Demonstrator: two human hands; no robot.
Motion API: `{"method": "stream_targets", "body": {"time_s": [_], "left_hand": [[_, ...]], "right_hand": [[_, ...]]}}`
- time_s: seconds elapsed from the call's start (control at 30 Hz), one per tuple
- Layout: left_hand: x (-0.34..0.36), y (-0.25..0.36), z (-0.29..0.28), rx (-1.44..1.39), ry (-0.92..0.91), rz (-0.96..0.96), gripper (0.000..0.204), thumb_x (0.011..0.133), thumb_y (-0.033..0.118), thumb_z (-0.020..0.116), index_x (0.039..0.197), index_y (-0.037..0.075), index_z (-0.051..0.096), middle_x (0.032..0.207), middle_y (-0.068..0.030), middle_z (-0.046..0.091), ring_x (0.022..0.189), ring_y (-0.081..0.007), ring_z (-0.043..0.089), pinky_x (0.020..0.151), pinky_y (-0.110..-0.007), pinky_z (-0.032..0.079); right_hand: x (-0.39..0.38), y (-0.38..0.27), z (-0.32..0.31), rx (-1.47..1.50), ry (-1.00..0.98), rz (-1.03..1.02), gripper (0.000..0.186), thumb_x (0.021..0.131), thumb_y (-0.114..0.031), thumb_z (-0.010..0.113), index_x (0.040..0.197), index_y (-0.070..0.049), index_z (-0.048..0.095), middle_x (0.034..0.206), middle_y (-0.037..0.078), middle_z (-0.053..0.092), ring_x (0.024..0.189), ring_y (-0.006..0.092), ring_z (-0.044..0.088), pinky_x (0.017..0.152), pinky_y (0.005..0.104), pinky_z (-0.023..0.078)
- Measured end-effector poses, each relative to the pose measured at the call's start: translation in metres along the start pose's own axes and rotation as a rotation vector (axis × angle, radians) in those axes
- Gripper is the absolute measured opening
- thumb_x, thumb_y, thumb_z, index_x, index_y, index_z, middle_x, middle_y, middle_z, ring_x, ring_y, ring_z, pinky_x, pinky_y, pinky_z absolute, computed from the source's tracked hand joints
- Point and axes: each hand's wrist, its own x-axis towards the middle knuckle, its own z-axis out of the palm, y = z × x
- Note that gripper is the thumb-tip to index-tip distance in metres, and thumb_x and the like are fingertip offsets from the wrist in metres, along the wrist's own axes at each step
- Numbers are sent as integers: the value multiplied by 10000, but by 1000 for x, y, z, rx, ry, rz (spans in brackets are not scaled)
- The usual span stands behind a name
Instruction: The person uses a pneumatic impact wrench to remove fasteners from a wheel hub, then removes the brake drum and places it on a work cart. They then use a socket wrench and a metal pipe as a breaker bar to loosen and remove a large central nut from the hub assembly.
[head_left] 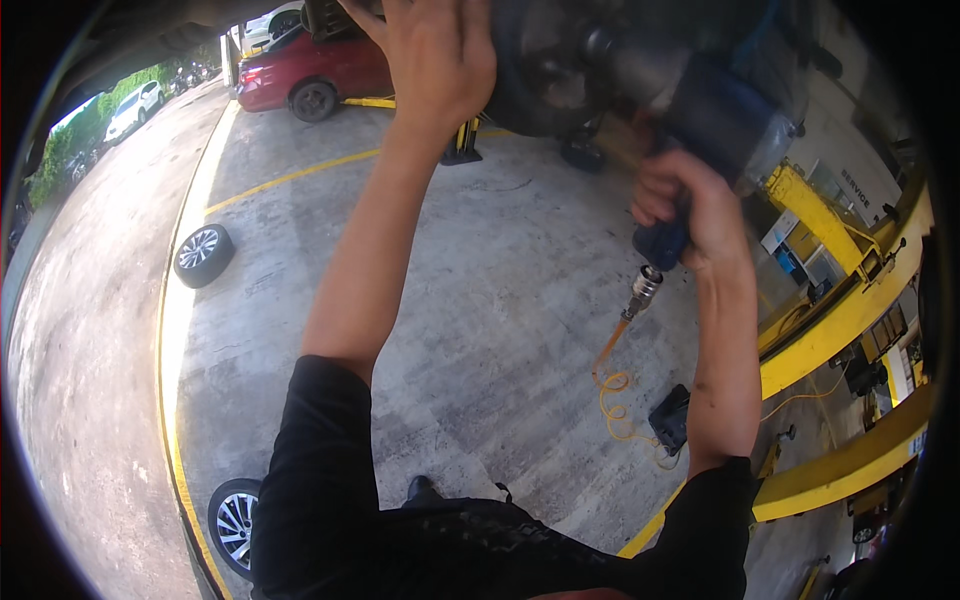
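Observation:
My right hand is wrapped round the grip of a dark blue air impact wrench, raised at the upper right. From the base of its grip, a metal hose coupling leads to a coiled orange air hose. The wrench's front end meets a dark round part overhead; blur hides exactly how they touch. My left hand reaches up beside that part, fingers stretched and thumb apart. The top edge cuts off some fingertips, and I cannot tell what they touch.
Two wheels, an upper one and a lower one, lie along the yellow floor line at left. Yellow lift arms stand at right. A dark box-like object is by the hose. Behind is a red car.

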Motion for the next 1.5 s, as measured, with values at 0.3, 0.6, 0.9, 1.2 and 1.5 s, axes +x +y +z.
{"method": "stream_targets", "body": {"time_s": [0.3,0.6,0.9,1.2,1.5], "left_hand": [[1,-1,2,113,136,63,353,949,200,513,1269,84,608,1320,-105,602,1304,-359,466,1120,-562,248],[-77,91,27,-1570,-463,-778,505,918,480,603,1099,11,561,1076,-133,621,956,-215,594,850,-380,490],[-45,134,66,-2088,-602,-1122,803,881,723,448,1217,-1,533,898,-162,665,501,-177,591,386,-276,487],[-45,128,66,-1987,-706,-1028,968,826,833,319,1290,9,522,1068,-205,664,710,-231,674,501,-310,548],[-44,127,65,-1974,-660,-1076,882,853,775,369,1226,-5,540,987,-195,651,664,-221,619,498,-314,510]], "right_hand": [[3,-1,3,-26,69,3,53,824,-82,596,855,-55,562,620,-31,373,492,87,378,525,284,355],[6,-1,-5,-53,15,-15,204,845,-86,578,681,-90,455,611,-15,369,500,110,399,545,290,370],[8,4,-11,-47,35,-32,269,837,-70,594,608,-69,452,547,13,434,475,123,435,530,299,396],[8,2,-12,-54,-1,-21,277,829,-75,591,596,-72,441,532,19,434,464,126,431,533,299,392],[6,1,-10,-76,6,6,273,831,-67,588,599,-68,446,538,16,433,472,123,437,529,302,390]]}}
